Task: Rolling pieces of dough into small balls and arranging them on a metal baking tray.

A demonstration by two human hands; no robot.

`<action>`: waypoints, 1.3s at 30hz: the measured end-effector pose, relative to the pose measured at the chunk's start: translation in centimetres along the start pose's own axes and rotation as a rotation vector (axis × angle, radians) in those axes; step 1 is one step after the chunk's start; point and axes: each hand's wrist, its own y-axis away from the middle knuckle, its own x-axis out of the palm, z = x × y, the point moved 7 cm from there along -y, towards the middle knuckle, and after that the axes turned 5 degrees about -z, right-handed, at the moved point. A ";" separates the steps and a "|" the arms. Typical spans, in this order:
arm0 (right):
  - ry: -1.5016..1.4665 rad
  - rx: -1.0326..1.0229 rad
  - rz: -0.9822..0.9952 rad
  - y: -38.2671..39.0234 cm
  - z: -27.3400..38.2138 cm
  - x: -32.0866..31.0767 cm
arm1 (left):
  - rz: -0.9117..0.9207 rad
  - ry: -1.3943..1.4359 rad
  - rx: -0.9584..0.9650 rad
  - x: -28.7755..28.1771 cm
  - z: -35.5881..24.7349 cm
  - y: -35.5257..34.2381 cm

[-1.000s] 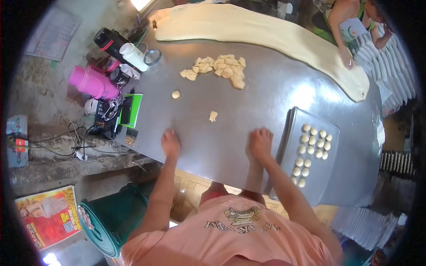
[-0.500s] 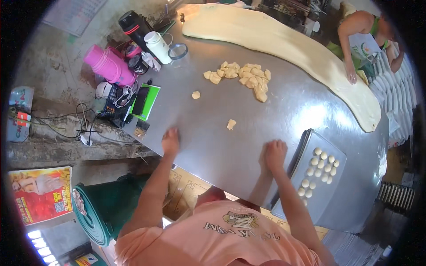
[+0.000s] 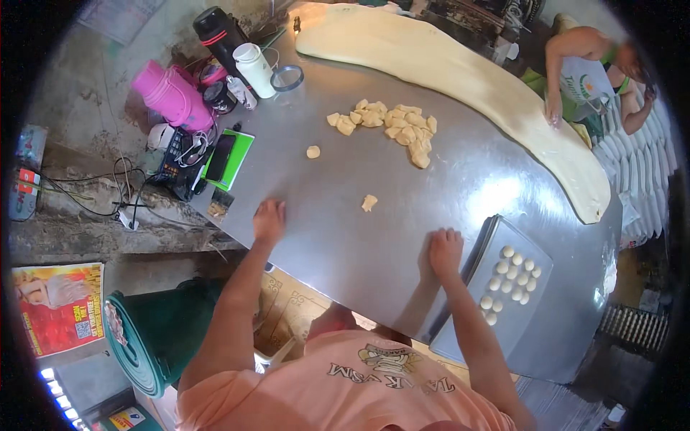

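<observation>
Dough piece (image 3: 369,203) beyond left hand (image 3: 269,221) and right hand (image 3: 445,251), curled over tabletop (image 3: 338,251), grip unclear

Near the counter's (image 3: 330,248) far left corner stand a black flask (image 3: 219,36) and a white bottle (image 3: 254,70), a green pad (image 3: 238,161) lies at its left edge, and below its near left corner is a green bin (image 3: 172,323).

Whatever the left hand (image 3: 269,222) and right hand (image 3: 445,251) may cover is hidden.
</observation>
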 end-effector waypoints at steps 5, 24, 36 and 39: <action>-0.043 0.193 0.063 5.9 3.6 -1.1 | 0.044 -0.255 0.002 -0.5 -8.0 10.3; -0.098 0.063 0.068 2.4 6.3 3.5 | -0.050 -0.178 0.160 1.4 -13.2 2.3; -0.021 0.114 0.045 6.1 2.2 -0.1 | 0.087 -0.192 0.082 0.6 -8.3 8.9; -0.117 0.057 0.046 4.7 6.1 2.2 | 0.066 -0.072 0.156 1.9 -11.9 6.5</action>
